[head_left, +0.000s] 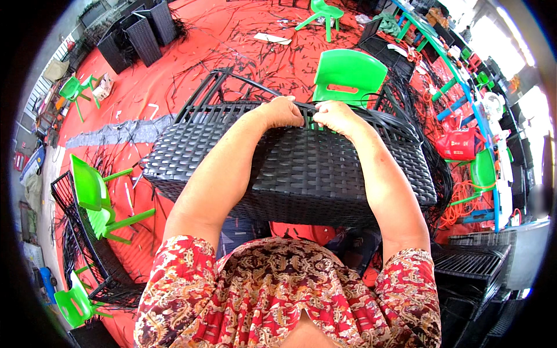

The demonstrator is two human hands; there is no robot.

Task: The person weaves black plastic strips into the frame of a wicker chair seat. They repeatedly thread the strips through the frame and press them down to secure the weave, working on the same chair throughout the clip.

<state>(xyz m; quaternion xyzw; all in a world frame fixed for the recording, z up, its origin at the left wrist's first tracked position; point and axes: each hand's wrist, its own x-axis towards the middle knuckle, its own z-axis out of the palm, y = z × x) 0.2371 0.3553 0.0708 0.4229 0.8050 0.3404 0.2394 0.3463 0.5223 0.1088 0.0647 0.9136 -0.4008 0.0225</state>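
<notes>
Probably called for even tension between left hand [283, 111] and right hand [337, 117], curled nearly closed on the black wicker piece [325, 156] beneath.

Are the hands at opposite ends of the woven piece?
No, left hand and right hand are close together, near the middle of the black woven piece.

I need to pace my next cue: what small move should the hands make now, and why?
Probably brace the black wicker furniture piece with the left hand and, with the right hand, gently tuck the weave at its far edge. Both hands meet at that edge, and green shows through small openings beside the right hand. Whether either pinches a loose strip is unclear.
</notes>
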